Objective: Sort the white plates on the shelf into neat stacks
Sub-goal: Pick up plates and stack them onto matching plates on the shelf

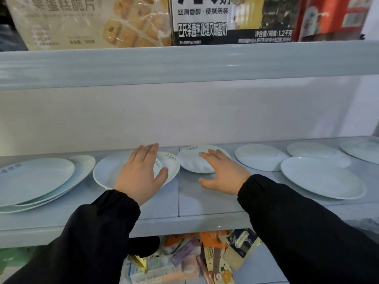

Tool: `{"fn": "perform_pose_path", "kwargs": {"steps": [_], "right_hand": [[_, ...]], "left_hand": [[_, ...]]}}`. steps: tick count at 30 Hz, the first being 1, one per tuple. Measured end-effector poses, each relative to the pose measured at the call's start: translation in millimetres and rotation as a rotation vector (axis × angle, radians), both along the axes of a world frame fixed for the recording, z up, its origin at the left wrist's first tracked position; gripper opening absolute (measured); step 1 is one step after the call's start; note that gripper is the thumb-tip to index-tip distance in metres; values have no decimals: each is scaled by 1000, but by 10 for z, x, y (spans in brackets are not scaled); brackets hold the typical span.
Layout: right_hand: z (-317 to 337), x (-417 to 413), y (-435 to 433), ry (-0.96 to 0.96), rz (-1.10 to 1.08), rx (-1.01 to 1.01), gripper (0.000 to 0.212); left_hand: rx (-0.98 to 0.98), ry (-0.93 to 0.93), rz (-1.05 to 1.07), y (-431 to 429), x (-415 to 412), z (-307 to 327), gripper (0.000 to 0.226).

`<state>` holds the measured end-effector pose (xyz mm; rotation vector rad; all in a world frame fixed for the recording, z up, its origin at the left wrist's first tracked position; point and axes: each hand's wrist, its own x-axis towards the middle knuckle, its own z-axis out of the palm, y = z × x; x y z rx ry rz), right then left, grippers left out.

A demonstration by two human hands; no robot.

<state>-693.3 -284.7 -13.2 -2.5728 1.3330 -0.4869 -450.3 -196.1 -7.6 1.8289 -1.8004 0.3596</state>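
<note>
White plates lie along the pale shelf [196,203]. At the far left sits a stack of large plates [39,177]. My left hand [141,173] rests flat, fingers apart, on a small stack of plates [104,171] left of centre. My right hand [221,173] hovers open over the near edge of a small upturned plate [192,160] in the middle. Further right lie a medium plate [258,156], a large plate [322,177], another plate [313,150] behind it, and one plate [361,150] at the right edge.
The upper shelf edge [184,62] hangs just above, carrying a biscuit bag [86,21], a dark yoghurt carton [231,19] and a red box [332,15]. Below the plate shelf, several small packets [190,257] are piled up.
</note>
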Motion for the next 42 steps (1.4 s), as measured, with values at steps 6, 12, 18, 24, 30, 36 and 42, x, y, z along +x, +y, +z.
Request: {"fn": "perform_pose_path", "kwargs": {"steps": [6,12,18,24,30,36,42], "right_hand": [[44,46,-7,9,-73,11,86],[212,194,43,20,-131,4,85],[159,333,113,15,-186,3,85],[38,337,240,-11,-195,3,84],[44,145,233,-12,-204,-3,83],[10,-99,41,28,-175,16,83],[-39,-262,-302,88,-101,45,85]], "left_hand": [[4,-27,-76,-158,11,79,85],[36,-14,-155,-250,100,181,88],[58,-46,-207,-293,243,165,88],[83,-60,-237,-321,275,102,90],[85,-69,-245,-372,119,100,87],[115,-38,-201,-471,-81,86,71],[145,-13,-114,-523,-289,6,70]]}}
